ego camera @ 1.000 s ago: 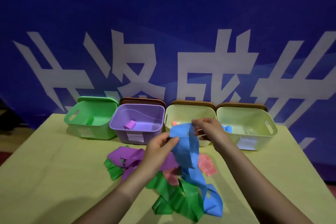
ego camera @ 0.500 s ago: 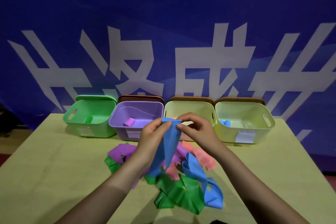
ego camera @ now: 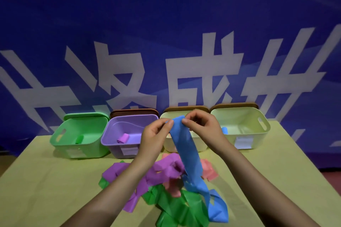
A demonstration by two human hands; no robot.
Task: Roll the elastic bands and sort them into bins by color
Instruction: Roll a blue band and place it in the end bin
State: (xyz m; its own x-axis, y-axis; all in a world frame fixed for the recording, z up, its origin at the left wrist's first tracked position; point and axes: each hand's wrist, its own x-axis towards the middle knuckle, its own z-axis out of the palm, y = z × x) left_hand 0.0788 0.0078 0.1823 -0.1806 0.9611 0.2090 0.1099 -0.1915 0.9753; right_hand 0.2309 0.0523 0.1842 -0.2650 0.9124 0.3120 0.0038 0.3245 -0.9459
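Blue elastic band hangs from my hands above the middle of the bench, its tail trailing into the loose purple, pink and green bands. Four bins line the far edge. My left hand and right hand both pinch its top end.

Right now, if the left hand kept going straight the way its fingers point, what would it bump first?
The left hand points right, pinching the blue band. Straight on, it would probably meet the right hand pinching the same end; depth is hard to judge.
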